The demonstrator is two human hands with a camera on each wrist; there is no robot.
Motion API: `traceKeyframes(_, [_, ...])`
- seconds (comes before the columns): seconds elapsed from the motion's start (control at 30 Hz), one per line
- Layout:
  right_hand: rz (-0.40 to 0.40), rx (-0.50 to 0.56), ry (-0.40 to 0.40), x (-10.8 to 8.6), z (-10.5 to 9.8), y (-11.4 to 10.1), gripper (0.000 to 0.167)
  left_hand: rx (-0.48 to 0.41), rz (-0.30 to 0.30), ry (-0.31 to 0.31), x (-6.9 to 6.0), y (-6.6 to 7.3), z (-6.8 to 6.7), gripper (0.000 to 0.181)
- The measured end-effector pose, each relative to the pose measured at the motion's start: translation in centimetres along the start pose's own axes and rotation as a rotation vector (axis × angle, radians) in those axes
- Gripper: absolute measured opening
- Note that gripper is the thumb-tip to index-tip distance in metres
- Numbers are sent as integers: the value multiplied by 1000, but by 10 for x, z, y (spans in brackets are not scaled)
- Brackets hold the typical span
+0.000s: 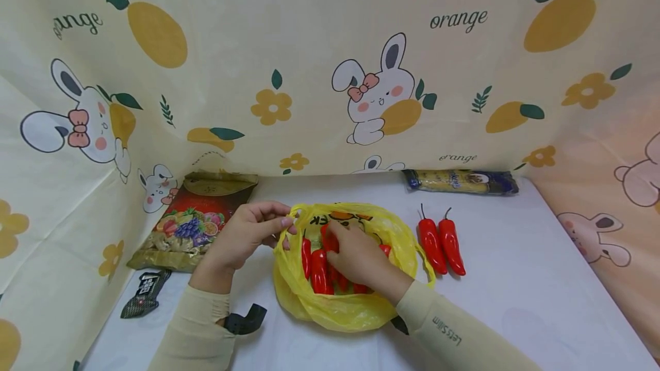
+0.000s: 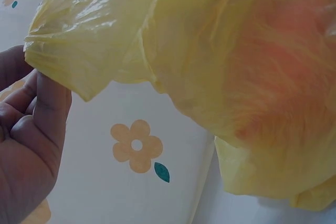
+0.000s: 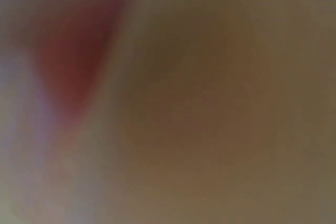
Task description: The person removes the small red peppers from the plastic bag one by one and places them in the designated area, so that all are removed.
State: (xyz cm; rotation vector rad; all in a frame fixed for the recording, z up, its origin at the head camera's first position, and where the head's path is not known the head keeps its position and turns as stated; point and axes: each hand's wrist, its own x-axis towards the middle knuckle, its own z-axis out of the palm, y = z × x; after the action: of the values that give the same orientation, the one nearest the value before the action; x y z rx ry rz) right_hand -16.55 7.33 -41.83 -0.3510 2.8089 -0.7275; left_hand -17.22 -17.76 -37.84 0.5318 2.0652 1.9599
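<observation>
A yellow plastic bag (image 1: 340, 314) lies with its mouth open in the head view, and several glossy red chili peppers (image 1: 319, 271) show inside. My left hand (image 1: 252, 228) pinches the left edge of the bag between thumb and fingers. In the left wrist view that hand (image 2: 31, 129) holds a stretched corner of the yellow plastic (image 2: 94, 35). My right hand (image 1: 363, 253) reaches into the bag, thumb and fingers round a red chili pepper (image 1: 328, 238); its fingertips are partly hidden. The right wrist view is blurred, with only a red patch (image 3: 84, 56) beside yellowish-brown plastic.
Two red chili peppers (image 1: 440, 245) lie on the white table right of the bag. A long blue and yellow packet (image 1: 461, 182) rests by the back wall. At left are a fruit-printed pouch (image 1: 191, 228) and a small black packet (image 1: 146, 295). Patterned cloth walls (image 1: 309, 44) surround the table.
</observation>
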Motion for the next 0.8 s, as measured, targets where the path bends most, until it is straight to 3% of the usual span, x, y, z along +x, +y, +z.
traceKeyframes(0.27, [-69, 108, -17, 0, -3, 1, 26, 9, 6, 5, 0, -1, -1, 21])
traceKeyframes(0.43, [-5, 256, -65, -1, -13, 7, 37, 20, 4, 9, 0, -1, -1, 20])
traceKeyframes(0.53, [7, 303, -70, -2, -18, 10, 31, 22, 4, 11, 0, 0, -1, 21])
traceKeyframes(0.63, [-20, 288, -90, -2, -17, 9, 21, 23, -1, 13, 0, 1, -1, 20])
traceKeyframes(0.8, [-66, 129, -112, -2, -4, 1, 36, 24, -5, 11, -1, 1, -1, 20])
